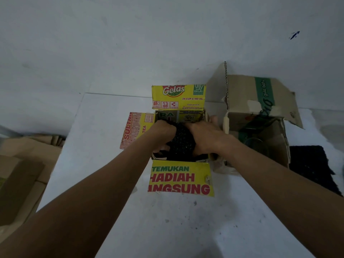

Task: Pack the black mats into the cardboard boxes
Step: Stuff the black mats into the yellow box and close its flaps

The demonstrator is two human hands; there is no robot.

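White table [111, 164]: open room left of and in front of the boxes, left edge running diagonally. Brown box [260, 101] open, just beside the yellow box [180, 181], whose flaps fold outward. Spare black mat [312, 164] flat at right. Bunched black mat [183, 140] sits in the yellow box's mouth, with left hand [163, 131] and right hand [204, 135] both gripping it.

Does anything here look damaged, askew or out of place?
The brown cardboard box beside the yellow box has torn, creased, splayed flaps. The black mat held by the left hand and right hand is bunched up in the yellow box, not flat. A second black mat lies loose at far right, outside any box.
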